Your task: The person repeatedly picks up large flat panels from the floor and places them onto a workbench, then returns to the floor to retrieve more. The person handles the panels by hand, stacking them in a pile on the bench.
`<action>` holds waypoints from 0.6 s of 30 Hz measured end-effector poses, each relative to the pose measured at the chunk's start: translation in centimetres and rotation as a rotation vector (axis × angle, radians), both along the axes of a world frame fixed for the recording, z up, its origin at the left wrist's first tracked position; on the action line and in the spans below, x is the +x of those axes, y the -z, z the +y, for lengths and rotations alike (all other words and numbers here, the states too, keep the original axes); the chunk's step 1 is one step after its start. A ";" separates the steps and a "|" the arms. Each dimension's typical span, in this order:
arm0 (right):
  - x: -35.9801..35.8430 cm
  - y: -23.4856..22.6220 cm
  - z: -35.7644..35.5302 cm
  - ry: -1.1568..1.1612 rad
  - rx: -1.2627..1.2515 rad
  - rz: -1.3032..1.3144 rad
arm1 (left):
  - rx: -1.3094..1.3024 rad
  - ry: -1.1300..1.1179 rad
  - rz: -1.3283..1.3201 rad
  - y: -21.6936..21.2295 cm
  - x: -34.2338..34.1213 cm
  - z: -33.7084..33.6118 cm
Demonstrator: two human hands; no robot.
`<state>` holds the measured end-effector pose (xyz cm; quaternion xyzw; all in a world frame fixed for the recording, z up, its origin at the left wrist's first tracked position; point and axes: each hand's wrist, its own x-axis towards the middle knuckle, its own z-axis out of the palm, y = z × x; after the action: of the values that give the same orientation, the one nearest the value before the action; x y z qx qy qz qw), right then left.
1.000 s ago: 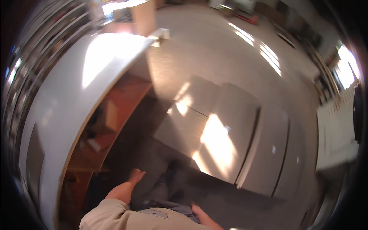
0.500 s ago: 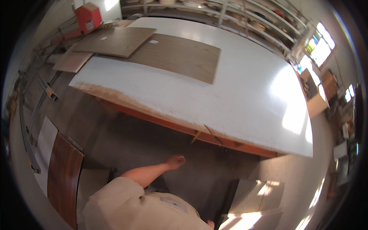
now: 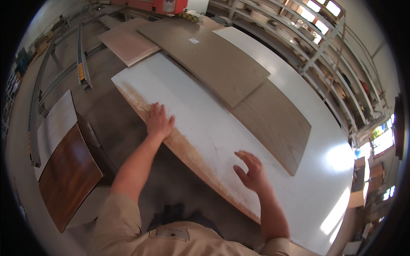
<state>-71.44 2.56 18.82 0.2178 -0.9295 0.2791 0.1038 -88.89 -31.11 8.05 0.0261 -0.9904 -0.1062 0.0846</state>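
My left hand (image 3: pixel 158 121) lies on the worn front edge of a large white-topped table (image 3: pixel 192 115), its fingers stretched out and nothing in them. To the right, my right hand (image 3: pixel 251 170) hovers over or rests lightly on the white top; I cannot tell which. Its fingers are slightly bent and apart, with nothing held. Beyond both hands lie two grey-brown wood-grain panels, the upper panel (image 3: pixel 205 55) overlapping the lower panel (image 3: pixel 277 123). The upper one bears a small white label (image 3: pixel 194 40). Neither hand touches the panels.
A pinkish board (image 3: pixel 130 40) sits past the table's far left corner, near a red machine (image 3: pixel 166 6). Metal rails (image 3: pixel 82 64) run along the left. A glossy brown panel (image 3: pixel 70 175) leans at my lower left. Loaded shelves (image 3: pixel 299 42) line the back wall.
I have come up to the table and my view has turned left. The left hand has moved from beside my body onto the table edge; the right hand has come up over the top.
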 end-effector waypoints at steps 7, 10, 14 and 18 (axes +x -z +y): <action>-26.6 2.3 -5.9 0.206 0.365 0.070 | 0.004 -0.062 0.061 0.5 0.9 -0.1; -30.9 3.3 -6.7 0.254 0.399 -0.067 | 0.048 -0.043 0.018 -0.3 0.8 -0.4; -29.4 5.1 -4.3 0.210 0.428 -0.105 | 0.055 -0.033 0.067 -0.4 1.2 -0.6; -25.3 4.8 0.1 0.221 0.454 -0.104 | 0.058 -0.029 0.116 0.2 1.2 -0.6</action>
<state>-96.77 2.67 14.05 0.1178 -0.9906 0.0612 0.0343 -87.66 -31.76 7.88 0.0369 -0.9799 -0.1349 0.1425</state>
